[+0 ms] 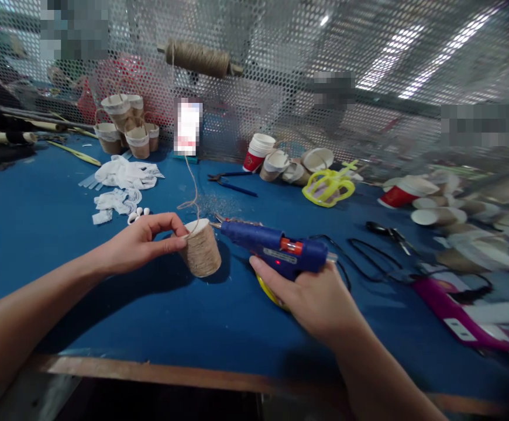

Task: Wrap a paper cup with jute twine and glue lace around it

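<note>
My left hand pinches the rim of a small twine-wrapped cup, which is tilted just above or on the blue table. A loose strand of twine runs from the cup's rim up toward the twine spool on the mesh wall. In my right hand is a blue hot glue gun with a small red light showing on its side. Its nozzle points left and sits close to the cup's right rim; whether they touch I cannot tell.
Finished small buckets stand at the back left, near white lace pieces. Blue-handled pliers, paper cups and a yellow crown-shaped piece lie farther back. A cord and a purple power strip occupy the right.
</note>
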